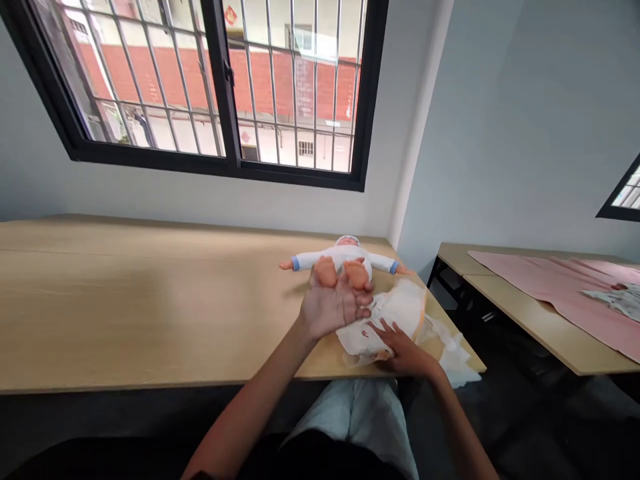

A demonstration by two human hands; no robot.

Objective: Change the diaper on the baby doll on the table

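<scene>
A baby doll (345,252) in a white top with blue cuffs lies on its back on the table, arms stretched out and head toward the wall. Its bare feet are raised toward me. My left hand (333,308) is palm up at the feet, fingers curled around the lower legs; the exact grip is partly hidden. Below the doll's right side a white diaper (400,308) with an orange edge is spread near the table's front edge. My right hand (403,350) rests on it, fingers spread and pointing inward.
Crumpled thin white sheeting (455,357) hangs over the right corner of the wooden table (150,300). Across a gap to the right, a second table (530,323) carries a pink cloth (540,280) and a patterned cloth (617,300). A barred window stands behind.
</scene>
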